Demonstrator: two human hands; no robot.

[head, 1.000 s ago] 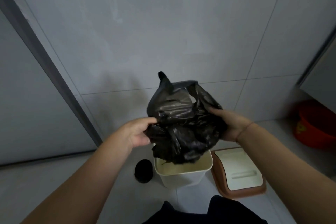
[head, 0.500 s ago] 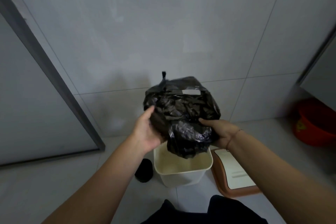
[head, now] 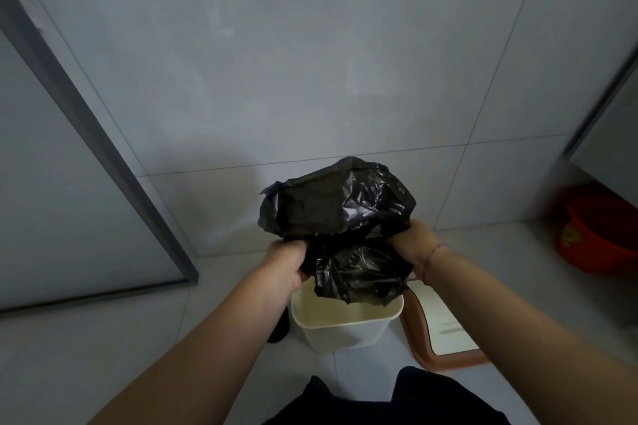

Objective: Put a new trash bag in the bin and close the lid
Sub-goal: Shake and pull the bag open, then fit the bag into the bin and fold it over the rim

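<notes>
Trash bag [head: 340,221] hangs above the bin [head: 341,329]; lid [head: 445,331] lies right of it.

I am holding the black trash bag [head: 340,217] at the lower centre of the frame, directly above the bin [head: 345,329]. The bag is glossy, crumpled and partly billowing, its upper portion bulging toward the wall and its lower portion hanging down to the bin's far rim. My left hand [head: 284,264] is gripping its left edge and my right hand [head: 416,247] its right edge. The bin is cream-coloured, rectangular, standing upright and open on the floor. The lid [head: 445,328], cream with a brown border, is lying on the floor just to the right of the bin.
</notes>
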